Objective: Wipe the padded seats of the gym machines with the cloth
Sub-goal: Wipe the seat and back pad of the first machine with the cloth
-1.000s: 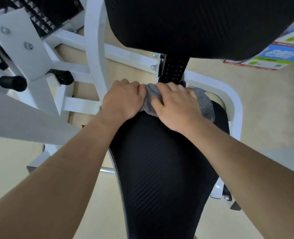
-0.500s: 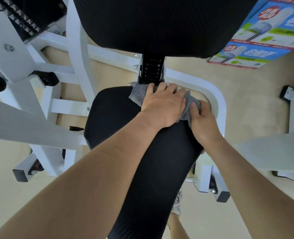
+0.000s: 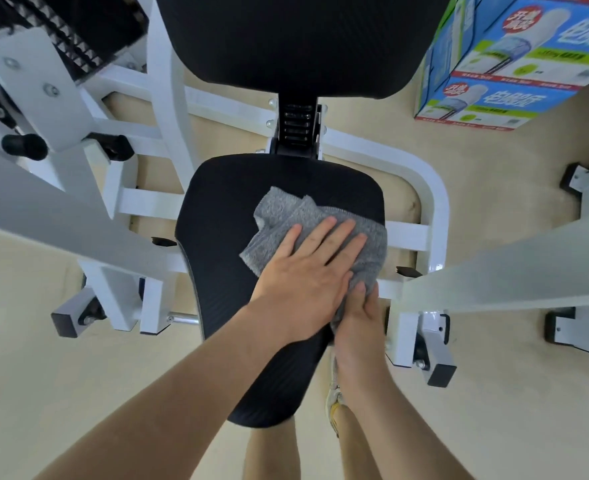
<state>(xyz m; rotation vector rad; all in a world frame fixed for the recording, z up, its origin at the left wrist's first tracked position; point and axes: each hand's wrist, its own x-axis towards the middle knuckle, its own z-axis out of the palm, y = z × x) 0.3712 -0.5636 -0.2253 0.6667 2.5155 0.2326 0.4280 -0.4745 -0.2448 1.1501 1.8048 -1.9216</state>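
The grey cloth (image 3: 307, 216) has been drawn from the back edge of the seat (image 3: 224, 209) to its middle. It is pressed under the flat, straight-fingered left hand (image 3: 307, 278), and its edge is gripped by the right hand (image 3: 359, 317).

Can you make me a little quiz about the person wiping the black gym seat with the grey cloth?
1. True or false: the left hand lies flat on the grey cloth.
2. The cloth lies on: A a table, B the black seat, C a shelf.
3. Which hand grips the cloth's edge at the seat's side?
Key: 1 true; 2 B; 3 the right hand.
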